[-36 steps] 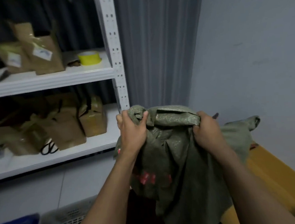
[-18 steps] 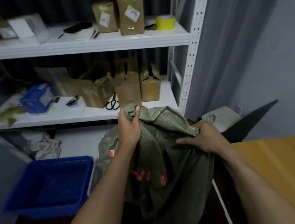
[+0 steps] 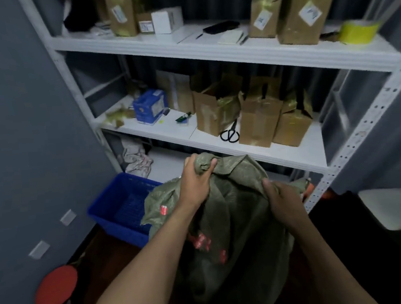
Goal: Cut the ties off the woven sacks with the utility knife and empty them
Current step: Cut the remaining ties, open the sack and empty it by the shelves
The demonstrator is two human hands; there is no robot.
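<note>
Curling back onto the sack (image 3: 236,221), the right hand (image 3: 282,198) is gripping its edge; the left hand (image 3: 194,183) is clutching its bunched top. It is hanging limp, probably emptied.

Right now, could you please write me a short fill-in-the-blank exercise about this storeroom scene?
1. The left hand and right hand both grip the woven sack, whose colour is ____.
2. The basket beside the sack is ____.
3. The scissors lie on the ____ shelf.
4. The tape roll is ____.
Missing words: green; blue; middle; yellow.
</note>
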